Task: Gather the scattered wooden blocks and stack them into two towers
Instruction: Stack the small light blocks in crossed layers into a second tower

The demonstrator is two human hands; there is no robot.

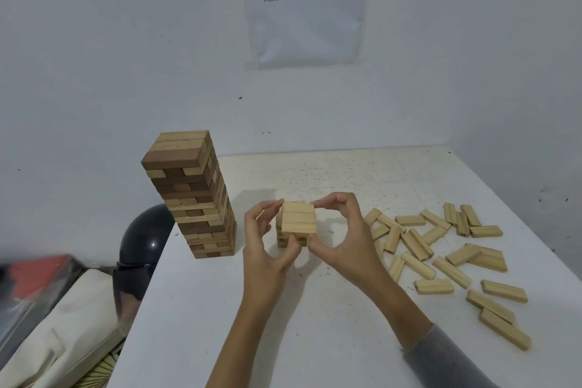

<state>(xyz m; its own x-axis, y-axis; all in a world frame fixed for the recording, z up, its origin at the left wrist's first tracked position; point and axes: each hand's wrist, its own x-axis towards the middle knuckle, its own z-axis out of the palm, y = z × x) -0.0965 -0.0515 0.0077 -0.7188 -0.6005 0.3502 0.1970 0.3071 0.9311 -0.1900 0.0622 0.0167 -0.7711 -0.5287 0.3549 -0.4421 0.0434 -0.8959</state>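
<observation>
1. White wall and a white, speckled table formed the setting; every position below is given from the short tower.
2. Both hands pinched the short tower's upper layers. The left hand closed in from the left and the right hand from the right, with forefingers curled onto the far top edge and thumbs against the near face.
3. The short tower was pale, smooth-sawn wood, square in plan. Its three top blocks lay side by side, long axes running left to right.
4. Loose blocks of the same pale wood lay flat to the right at mixed angles. They were nearer the right hand, which would probably make the next pick.
5. The tall tower, banded pale and dark brown, stood upright to the left.
6. Farther left, beyond the table edge, sat a glossy dark helmet.
</observation>
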